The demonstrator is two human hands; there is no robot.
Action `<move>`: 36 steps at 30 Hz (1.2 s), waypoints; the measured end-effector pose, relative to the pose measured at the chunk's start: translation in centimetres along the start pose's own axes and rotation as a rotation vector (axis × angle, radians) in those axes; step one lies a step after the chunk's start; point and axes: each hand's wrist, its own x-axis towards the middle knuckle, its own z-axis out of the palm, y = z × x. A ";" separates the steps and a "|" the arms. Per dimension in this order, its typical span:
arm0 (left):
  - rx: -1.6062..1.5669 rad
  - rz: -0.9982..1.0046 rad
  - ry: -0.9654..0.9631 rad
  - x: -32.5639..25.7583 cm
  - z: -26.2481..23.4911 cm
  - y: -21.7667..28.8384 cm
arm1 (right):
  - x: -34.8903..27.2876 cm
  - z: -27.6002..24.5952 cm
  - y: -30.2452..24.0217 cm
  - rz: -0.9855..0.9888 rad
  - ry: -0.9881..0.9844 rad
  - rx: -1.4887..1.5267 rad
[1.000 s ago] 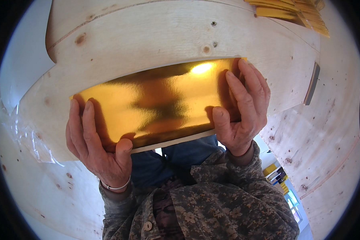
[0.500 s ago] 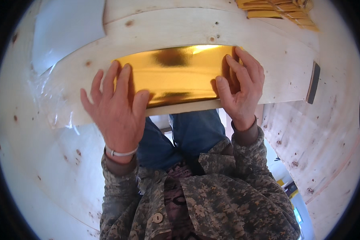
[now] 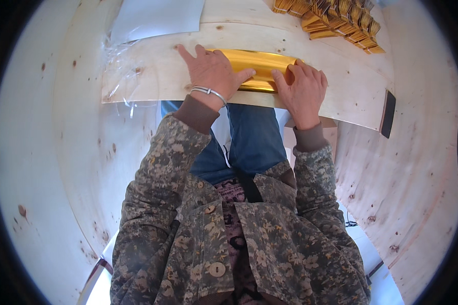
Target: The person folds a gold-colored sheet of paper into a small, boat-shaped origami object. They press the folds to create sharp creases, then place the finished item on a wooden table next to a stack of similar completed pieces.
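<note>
A shiny gold foil sheet (image 3: 262, 62) lies on the pale wooden tabletop (image 3: 341, 96), close to its front edge. Over the sheet's left part rests my left hand (image 3: 211, 71), fingers spread and thumb pointing right across the foil. That end of the sheet is mostly hidden beneath it. My right hand (image 3: 304, 94) touches the right end, its fingers bent and its thumb apart from them on the foil. The two thumb tips are close to each other.
Far left, a white sheet (image 3: 158, 20) lies on the table, with crinkled clear plastic film (image 3: 124, 71) by it. Several bundles of yellow-brown strips (image 3: 336, 23) sit at the far right. A dark strip (image 3: 388, 114) marks the table's right end.
My left hand has moved right, over the foil and toward my right hand, so less gold shows between them. The view has shifted, bringing more bundles into sight.
</note>
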 end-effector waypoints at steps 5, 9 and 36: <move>-0.002 -0.004 -0.033 -0.5 0.0 0.4 | 1.1 0.6 -2.5 0.139 -0.160 -0.128; -0.018 -0.009 -0.054 -0.9 -0.3 0.4 | 0.2 1.0 -3.1 0.101 -0.113 -0.128; -0.251 0.408 0.514 -2.9 4.2 0.7 | -1.8 2.3 -2.0 0.023 -0.139 -0.077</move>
